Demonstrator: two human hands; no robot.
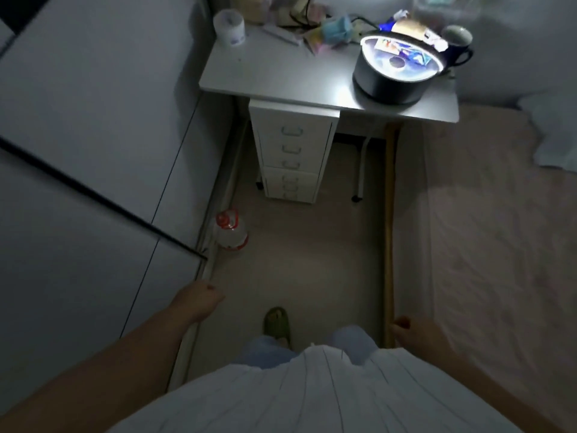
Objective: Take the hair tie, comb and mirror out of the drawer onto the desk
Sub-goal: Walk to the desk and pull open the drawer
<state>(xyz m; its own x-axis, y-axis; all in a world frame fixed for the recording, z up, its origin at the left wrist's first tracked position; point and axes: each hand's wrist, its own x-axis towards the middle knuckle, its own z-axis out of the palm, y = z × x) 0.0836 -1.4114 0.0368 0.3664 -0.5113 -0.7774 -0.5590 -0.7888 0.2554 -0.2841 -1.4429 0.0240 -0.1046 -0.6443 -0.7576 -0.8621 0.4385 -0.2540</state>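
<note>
A white drawer unit [292, 151] with several shut drawers stands under the left part of a grey desk [281, 73] ahead of me. Hair tie, comb and mirror are not visible. My left hand [201, 296] hangs low by the wardrobe's bottom edge, fingers curled loosely and holding nothing. My right hand [409, 334] hangs at the bed's wooden edge, empty, its fingers mostly out of sight. Both hands are far from the drawers.
A black round pot with a glass lid [393, 73], a dark mug [457, 42], a toilet roll [229, 26] and clutter sit on the desk. A water bottle [231, 231] stands on the floor at left. A bed [484, 245] runs along the right, wardrobe doors [93, 151] at left.
</note>
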